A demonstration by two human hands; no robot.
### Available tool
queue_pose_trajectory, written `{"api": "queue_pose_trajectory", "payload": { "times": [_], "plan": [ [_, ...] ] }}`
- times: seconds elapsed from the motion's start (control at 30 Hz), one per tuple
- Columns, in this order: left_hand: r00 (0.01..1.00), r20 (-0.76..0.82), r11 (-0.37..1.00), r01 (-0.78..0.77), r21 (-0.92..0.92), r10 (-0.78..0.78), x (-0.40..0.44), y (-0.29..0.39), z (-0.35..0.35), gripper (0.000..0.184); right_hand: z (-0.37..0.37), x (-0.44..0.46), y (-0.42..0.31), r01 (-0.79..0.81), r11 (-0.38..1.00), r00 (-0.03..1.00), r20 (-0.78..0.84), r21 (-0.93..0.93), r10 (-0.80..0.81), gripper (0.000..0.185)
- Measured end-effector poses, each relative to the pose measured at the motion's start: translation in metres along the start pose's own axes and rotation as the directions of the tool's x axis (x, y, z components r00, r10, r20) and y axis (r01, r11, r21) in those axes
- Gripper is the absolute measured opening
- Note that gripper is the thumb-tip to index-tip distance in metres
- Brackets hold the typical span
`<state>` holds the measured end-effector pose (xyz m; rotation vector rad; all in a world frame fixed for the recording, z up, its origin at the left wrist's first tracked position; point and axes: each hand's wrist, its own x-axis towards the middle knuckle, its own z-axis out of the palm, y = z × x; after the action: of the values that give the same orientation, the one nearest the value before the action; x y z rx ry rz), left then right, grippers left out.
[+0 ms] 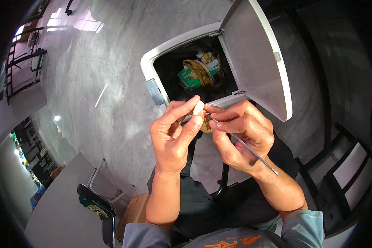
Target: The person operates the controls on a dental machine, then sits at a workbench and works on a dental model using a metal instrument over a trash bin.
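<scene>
Above the near rim of an open bin, my left hand (173,138) pinches a small pale-yellow piece (199,108) between thumb and fingertips. A reddish spot shows beside it, and a lumpy tan part (206,126) hangs just below; I cannot tell whether the two are joined. My right hand (246,134) is closed around a thin grey metal rod-like tool (256,153). The tool's upper end points at the pale piece, and its tip is partly hidden by my fingers. Fingertips of both hands almost meet at the piece.
The white bin (146,62) has its lid (256,49) swung open to the right. In its black liner lie a green box (189,78) and brown peel-like waste (200,72). A chair (97,202), a cardboard box (133,213) and another person's sleeve (38,196) are at lower left.
</scene>
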<state>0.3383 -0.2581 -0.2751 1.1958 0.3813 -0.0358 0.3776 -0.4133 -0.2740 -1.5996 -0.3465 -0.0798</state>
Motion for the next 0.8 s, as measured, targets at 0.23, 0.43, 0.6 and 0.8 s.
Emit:
{"api": "queue_pose_trajectory", "payload": {
  "times": [0.23,0.43,0.6,0.8],
  "plan": [
    [1.0,0.016,1.0,-0.006,0.005,0.006,0.0005,-0.0003,-0.0012,0.034,0.0007,-0.0015,0.0013,0.0,1.0,1.0,-0.004,0.028,0.0,0.015],
    [1.0,0.012,1.0,-0.001,0.0,0.001,0.0006,-0.0008,-0.0009,0.034,-0.0001,-0.0008,0.0012,-0.004,1.0,1.0,0.004,0.015,0.004,0.015],
    [1.0,0.022,1.0,-0.015,0.003,0.015,0.0009,-0.0019,-0.0014,0.034,0.0005,-0.0015,0.0003,-0.021,1.0,1.0,-0.011,0.006,0.021,0.015],
    [1.0,0.023,1.0,-0.018,0.003,0.018,0.0007,-0.0021,-0.0015,0.034,0.0,-0.0009,0.0008,-0.013,1.0,1.0,0.0,0.023,0.013,0.014]
  ]
}}
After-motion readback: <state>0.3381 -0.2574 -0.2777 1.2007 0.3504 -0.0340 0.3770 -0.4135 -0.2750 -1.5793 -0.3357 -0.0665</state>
